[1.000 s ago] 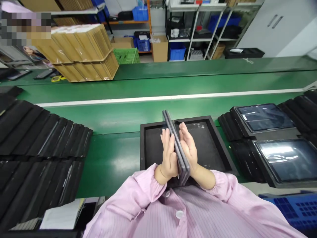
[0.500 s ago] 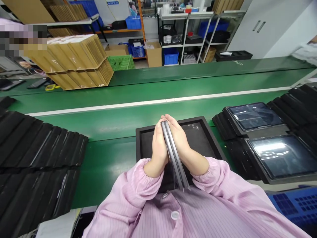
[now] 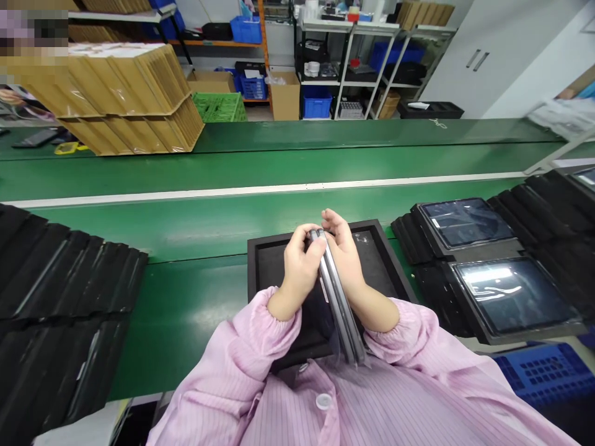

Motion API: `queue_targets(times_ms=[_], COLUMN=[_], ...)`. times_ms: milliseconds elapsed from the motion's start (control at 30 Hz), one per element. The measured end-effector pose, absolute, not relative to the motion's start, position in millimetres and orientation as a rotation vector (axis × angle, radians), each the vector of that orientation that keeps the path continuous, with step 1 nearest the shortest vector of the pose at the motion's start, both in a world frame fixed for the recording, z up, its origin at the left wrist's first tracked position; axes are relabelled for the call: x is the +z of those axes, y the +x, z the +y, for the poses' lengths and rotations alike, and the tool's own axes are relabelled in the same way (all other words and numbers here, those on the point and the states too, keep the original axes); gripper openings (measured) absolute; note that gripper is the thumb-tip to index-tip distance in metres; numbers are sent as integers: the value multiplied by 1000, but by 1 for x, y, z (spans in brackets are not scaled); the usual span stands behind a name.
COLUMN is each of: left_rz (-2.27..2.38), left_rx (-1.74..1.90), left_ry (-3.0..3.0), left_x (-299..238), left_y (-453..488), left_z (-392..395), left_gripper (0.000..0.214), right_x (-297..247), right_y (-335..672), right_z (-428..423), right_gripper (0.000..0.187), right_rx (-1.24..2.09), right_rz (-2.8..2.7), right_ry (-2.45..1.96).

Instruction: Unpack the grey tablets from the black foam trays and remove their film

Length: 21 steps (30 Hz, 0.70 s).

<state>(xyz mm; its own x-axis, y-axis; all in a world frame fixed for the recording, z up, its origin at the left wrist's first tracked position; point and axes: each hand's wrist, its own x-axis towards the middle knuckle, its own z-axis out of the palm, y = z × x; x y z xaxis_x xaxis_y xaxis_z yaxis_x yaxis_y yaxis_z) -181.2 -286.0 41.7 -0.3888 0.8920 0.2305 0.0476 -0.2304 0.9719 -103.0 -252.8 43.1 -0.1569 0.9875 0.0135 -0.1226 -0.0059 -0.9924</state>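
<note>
Both hands grip a pair of thin grey tablets held on edge, back to back: left hand curled over the far corner, right hand flat along the other face, fingertips at the top edge. Directly beneath lies an empty black foam tray on the green conveyor belt. Rows of black trays sit to the left; trays holding glossy tablets sit to the right.

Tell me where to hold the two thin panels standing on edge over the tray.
Grip the panels by their broad flat faces, pressing in from left and right: they stand on edge, and the thin rims offer little purchase.
</note>
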Motion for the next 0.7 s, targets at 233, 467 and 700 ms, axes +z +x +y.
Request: queue_targets(times_ms=[233,467,700], left_rz=[1453,1541,1631], left_rx=[1682,1622,1591], left_ry=[1160,1239,1349], left_x=[48,45,42], left_y=[-187,-183,-180], left_z=[-266,-263,-264], left_gripper=[24,26,25], right_x=[72,101,110], right_y=[-21,-1,-3], right_z=[-254,-260,-253], right_gripper=[41,42,40], right_rx=[1906,1923,1960], right_rz=[-1527,-1828,-1915], right_ry=[-1007,-1197,-1275])
